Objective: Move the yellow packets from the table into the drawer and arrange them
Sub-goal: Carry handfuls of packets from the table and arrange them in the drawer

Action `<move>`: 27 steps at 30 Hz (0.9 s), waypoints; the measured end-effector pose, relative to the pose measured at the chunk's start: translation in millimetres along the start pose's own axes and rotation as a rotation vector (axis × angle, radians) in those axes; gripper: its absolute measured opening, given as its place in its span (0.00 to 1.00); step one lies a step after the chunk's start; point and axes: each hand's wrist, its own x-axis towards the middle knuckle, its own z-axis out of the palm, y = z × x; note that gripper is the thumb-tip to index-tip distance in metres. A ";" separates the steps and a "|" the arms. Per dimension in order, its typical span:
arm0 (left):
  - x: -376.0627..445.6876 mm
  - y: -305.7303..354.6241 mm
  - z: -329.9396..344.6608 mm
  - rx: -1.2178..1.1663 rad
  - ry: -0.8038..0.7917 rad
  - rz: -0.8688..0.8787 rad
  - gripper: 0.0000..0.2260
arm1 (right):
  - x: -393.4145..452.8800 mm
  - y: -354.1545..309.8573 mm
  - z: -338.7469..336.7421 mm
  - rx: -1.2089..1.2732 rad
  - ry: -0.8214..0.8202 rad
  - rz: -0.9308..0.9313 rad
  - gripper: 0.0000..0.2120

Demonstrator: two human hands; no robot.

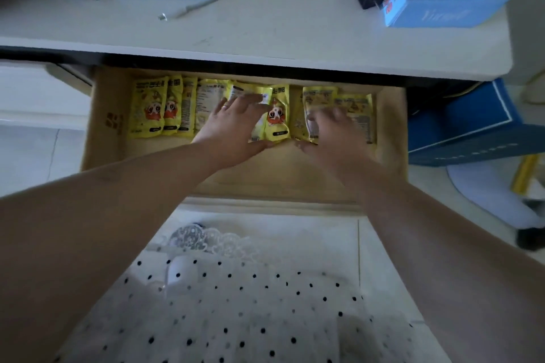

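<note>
The desk (265, 35) above shows no yellow packets, so I judge I'm at the arranging. My drawer (100, 132) is pulled out under its front edge, and the yellow packets (147, 109) stand in a row along its back wall, long axes running front to back. My left hand (236, 124) lies flat, fingers spread, on the middle packets; my right hand (333, 132), blurred, rests fingers loose on the right-end pair. A gap splits the groups; the right hand is nearer to close it leftward.
</note>
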 end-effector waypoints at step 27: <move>-293.9 299.9 -246.5 -0.705 -0.734 0.050 0.14 | -537.2 -88.5 -201.1 1.235 0.641 1.107 0.29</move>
